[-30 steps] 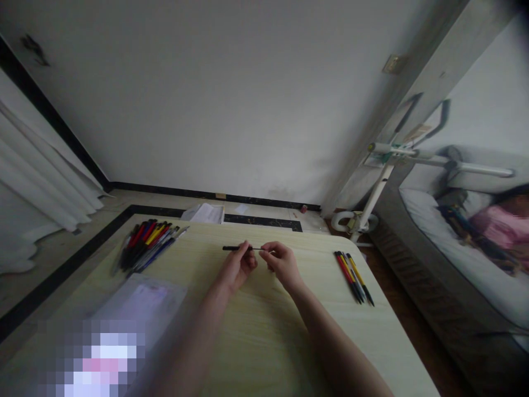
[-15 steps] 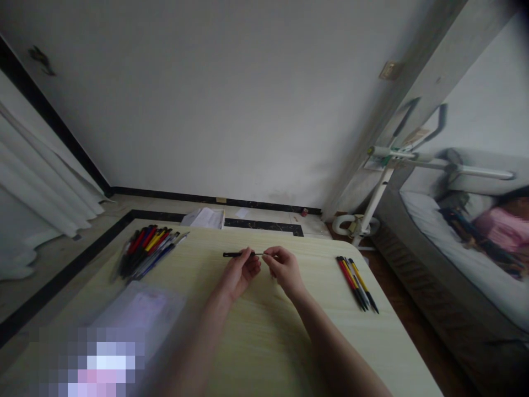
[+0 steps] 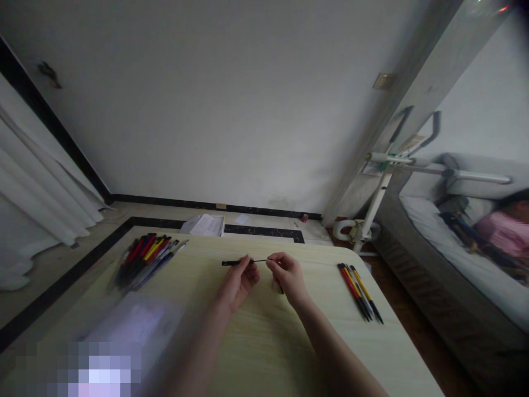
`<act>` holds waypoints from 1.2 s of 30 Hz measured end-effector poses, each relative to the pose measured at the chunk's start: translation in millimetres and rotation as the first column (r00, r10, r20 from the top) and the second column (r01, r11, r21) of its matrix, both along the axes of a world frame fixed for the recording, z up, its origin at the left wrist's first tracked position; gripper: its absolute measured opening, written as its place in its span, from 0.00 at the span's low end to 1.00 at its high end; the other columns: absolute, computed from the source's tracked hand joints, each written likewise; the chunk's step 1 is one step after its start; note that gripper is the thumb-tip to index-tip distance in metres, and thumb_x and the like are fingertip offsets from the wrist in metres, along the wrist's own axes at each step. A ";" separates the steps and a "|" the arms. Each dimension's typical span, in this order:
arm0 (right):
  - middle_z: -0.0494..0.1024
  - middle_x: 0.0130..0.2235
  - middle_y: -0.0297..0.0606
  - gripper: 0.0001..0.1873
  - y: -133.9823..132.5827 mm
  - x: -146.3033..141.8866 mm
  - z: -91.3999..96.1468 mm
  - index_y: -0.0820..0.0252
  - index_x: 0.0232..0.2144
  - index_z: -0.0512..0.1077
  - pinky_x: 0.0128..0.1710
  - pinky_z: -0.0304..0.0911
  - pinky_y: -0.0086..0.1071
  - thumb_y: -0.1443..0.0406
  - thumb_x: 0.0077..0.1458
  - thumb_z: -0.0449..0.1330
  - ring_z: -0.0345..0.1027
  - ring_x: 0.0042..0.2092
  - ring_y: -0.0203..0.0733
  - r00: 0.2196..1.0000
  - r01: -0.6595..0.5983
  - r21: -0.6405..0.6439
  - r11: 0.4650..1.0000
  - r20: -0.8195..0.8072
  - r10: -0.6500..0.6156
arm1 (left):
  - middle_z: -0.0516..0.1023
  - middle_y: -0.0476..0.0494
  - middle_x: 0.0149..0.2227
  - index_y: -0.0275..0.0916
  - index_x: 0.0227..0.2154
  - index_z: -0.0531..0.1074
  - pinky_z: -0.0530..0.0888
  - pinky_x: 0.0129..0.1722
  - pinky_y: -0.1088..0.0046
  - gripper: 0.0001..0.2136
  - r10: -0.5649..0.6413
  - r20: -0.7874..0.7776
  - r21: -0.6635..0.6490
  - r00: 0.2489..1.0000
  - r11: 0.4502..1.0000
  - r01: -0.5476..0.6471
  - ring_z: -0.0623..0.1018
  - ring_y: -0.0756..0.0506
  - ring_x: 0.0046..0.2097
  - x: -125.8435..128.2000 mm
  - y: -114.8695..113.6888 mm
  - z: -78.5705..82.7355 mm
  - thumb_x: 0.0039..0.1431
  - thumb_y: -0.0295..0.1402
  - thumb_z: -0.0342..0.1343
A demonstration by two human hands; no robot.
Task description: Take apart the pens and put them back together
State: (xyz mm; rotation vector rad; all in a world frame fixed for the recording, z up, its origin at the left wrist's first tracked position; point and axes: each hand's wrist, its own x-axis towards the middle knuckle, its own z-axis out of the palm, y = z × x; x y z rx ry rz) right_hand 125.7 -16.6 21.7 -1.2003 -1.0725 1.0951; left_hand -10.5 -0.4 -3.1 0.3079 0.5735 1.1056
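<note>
My left hand (image 3: 240, 278) is closed around a black pen barrel (image 3: 230, 263) held level over the middle of the table. From the barrel's right end a thin pen refill (image 3: 259, 260) sticks out. The fingertips of my right hand (image 3: 288, 274) pinch the refill's far end. Below those fingers a small dark piece (image 3: 281, 289) shows; most of it is hidden by the hand. To the right lie several pens (image 3: 359, 292) side by side, in red, yellow and grey with black ends. A heap of many-coloured pens (image 3: 149, 256) lies at the table's left.
A blurred, see-through plastic bag (image 3: 136, 320) lies at the near left of the table (image 3: 330, 342). Behind the table is a white box with papers (image 3: 203, 225). White exercise equipment (image 3: 378, 201) stands beyond the right corner, and a person in pink (image 3: 502, 231) is on the bed.
My right hand has shifted slightly right, and more of the refill shows between my hands. The dark piece under my right hand has come into view. The camera has tilted slightly up.
</note>
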 end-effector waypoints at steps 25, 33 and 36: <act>0.63 0.20 0.27 0.10 2.6 10.2 -1.7 0.61 0.27 0.68 0.13 0.49 0.22 0.62 0.42 0.60 0.51 0.17 0.26 0.999 0.033 0.026 0.999 -0.041 -0.032 | 0.72 0.48 0.22 0.33 0.28 0.68 0.70 0.24 0.78 0.06 0.026 -0.008 -0.003 1.000 1.000 -0.026 0.72 0.53 0.24 0.9 0.5 0.1 0.49 0.30 0.56; 0.63 0.20 0.27 0.09 3.7 14.1 0.6 0.61 0.27 0.68 0.14 0.49 0.22 0.63 0.41 0.60 0.52 0.17 0.26 0.995 0.037 0.044 0.998 -0.089 -0.033 | 0.72 0.48 0.23 0.33 0.28 0.67 0.70 0.23 0.78 0.06 0.015 -0.003 0.015 1.000 1.000 -0.015 0.72 0.53 0.24 0.4 1.7 -4.4 0.49 0.30 0.56; 0.62 0.20 0.27 0.09 4.3 15.5 0.1 0.61 0.27 0.68 0.14 0.49 0.22 0.63 0.42 0.60 0.52 0.17 0.26 0.994 0.031 0.037 0.999 -0.107 -0.027 | 0.72 0.48 0.23 0.33 0.28 0.68 0.69 0.23 0.78 0.06 0.018 -0.014 0.016 1.000 1.000 -0.018 0.71 0.53 0.24 0.8 1.7 -4.2 0.49 0.31 0.56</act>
